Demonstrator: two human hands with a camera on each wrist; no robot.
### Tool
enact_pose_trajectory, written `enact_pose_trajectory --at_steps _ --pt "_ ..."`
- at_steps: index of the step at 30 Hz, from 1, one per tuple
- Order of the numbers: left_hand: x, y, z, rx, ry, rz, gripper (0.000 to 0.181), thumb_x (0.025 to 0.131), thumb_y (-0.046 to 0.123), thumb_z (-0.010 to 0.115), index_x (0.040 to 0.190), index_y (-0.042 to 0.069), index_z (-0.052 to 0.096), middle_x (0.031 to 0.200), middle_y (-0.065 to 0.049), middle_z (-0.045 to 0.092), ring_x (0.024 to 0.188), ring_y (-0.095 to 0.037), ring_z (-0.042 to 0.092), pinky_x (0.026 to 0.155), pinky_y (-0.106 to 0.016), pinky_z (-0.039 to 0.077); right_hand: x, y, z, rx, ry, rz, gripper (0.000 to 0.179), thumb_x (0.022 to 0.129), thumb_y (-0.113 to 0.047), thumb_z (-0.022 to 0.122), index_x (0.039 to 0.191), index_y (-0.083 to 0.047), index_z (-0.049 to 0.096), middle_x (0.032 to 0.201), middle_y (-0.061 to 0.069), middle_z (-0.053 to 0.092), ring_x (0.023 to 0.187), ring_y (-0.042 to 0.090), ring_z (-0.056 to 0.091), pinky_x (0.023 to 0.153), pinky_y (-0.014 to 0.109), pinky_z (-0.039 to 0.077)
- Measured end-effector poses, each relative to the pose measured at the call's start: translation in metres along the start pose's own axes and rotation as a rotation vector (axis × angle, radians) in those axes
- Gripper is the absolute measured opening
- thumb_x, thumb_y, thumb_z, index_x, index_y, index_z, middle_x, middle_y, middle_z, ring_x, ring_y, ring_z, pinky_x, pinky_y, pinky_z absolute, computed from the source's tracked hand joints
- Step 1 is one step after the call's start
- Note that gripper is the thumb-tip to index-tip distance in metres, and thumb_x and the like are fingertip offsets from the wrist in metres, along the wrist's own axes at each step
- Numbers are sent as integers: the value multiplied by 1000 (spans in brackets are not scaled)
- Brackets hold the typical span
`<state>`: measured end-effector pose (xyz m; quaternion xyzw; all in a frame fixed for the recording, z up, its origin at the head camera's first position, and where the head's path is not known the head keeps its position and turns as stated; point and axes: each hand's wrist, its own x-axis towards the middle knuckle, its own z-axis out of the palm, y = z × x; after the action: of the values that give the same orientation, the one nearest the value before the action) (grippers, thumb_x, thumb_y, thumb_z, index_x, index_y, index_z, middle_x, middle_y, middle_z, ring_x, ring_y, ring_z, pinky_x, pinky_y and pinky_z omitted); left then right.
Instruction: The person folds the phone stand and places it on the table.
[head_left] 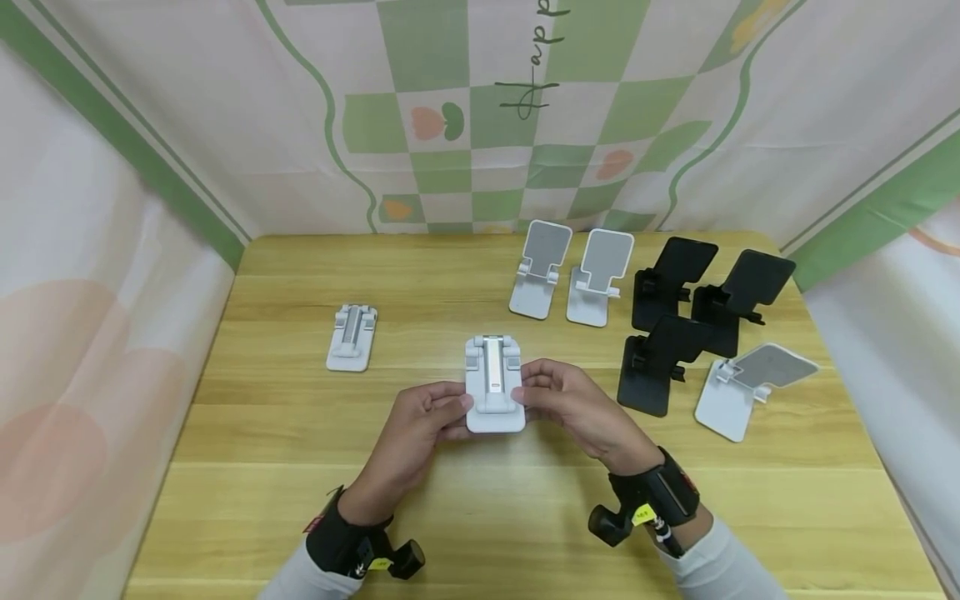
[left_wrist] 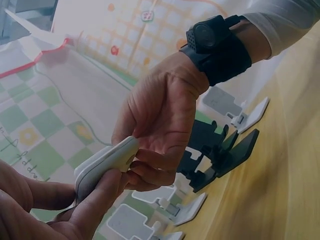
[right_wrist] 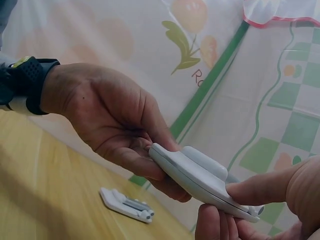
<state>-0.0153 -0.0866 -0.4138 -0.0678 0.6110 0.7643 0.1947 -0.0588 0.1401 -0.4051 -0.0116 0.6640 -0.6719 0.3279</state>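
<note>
Between both hands is a white folding phone stand point(head_left: 495, 413), folded flat and raised above the table. My left hand point(head_left: 420, 425) pinches its left edge, thumb on top and fingers beneath. On the opposite edge my right hand point(head_left: 573, 408) grips it the same way, as the white stand point(right_wrist: 200, 177) in the right wrist view also shows. A second folded white phone stand point(head_left: 351, 340) lies on the table to the left of my hands.
Unfolded on the wooden table point(head_left: 300, 500) stand two white phone stands point(head_left: 533, 297) at the back, several black phone stands point(head_left: 645, 387) to the right, and another white phone stand point(head_left: 726, 408) in front of those. A patterned curtain point(head_left: 435, 67) hangs behind the table.
</note>
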Motion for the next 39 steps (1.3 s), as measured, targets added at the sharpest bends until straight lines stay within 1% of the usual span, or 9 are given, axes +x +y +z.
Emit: enact_pose_trajectory --at_steps 4,8,11,13,17,24,31,36,39 --pt "3 -1 -2 17 22 -14 35 94 12 60 122 -9 59 109 -22 70 90 -25 71 78 -38 59 1 0 1 -17 16 2 50 91 -18 64 130 7 43 113 18 58 97 26 60 84 35 55" --pt "9 -1 -10 33 81 -35 34 93 11 60 122 -6 61 108 -20 71 89 -25 71 80 -38 59 1 1 2 -62 50 4 51 91 -22 64 130 4 44 114 18 56 101 32 58 92 47 51" --pt "16 -1 -26 60 158 -50 32 92 10 60 121 -3 62 107 -19 72 88 -25 71 78 -35 60 0 2 1 -108 78 -6 51 91 -24 64 130 4 44 113 17 55 103 37 56 93 52 48" --pt "24 -2 -39 79 212 -48 32 93 10 60 121 -4 62 108 -19 71 88 -24 71 77 -33 60 -2 4 -1 -129 87 -17 52 92 -25 63 130 4 44 113 16 54 103 39 55 92 50 48" --pt "38 -5 -66 87 302 -49 33 95 9 57 123 -8 60 114 -23 67 89 -20 71 77 -30 59 -7 7 -6 -148 98 -17 49 92 -26 63 127 3 45 112 15 55 98 33 56 89 45 50" --pt "52 -10 -96 153 361 -83 38 98 8 52 129 -13 53 122 -28 61 89 -17 70 78 -28 58 -14 13 -14 -167 82 -12 50 95 -29 60 129 4 44 117 24 54 99 30 56 91 46 48" --pt "61 -16 -107 228 392 -125 37 98 10 52 129 -11 55 122 -25 62 91 -16 69 77 -28 59 -19 15 -18 -152 87 14 51 94 -31 61 131 0 44 120 27 53 102 34 56 93 46 47" --pt "67 -19 -108 347 407 -74 36 97 12 53 126 -9 59 118 -23 64 86 -17 70 71 -25 59 -22 18 -20 -149 95 18 52 94 -32 61 131 0 44 120 27 53 101 32 56 93 46 46" --pt "69 -20 -107 468 422 -20 35 97 14 54 124 -8 62 113 -22 68 81 -17 70 66 -26 60 -23 19 -21 -147 98 16 51 94 -32 61 130 0 44 120 28 53 99 31 57 92 46 47"
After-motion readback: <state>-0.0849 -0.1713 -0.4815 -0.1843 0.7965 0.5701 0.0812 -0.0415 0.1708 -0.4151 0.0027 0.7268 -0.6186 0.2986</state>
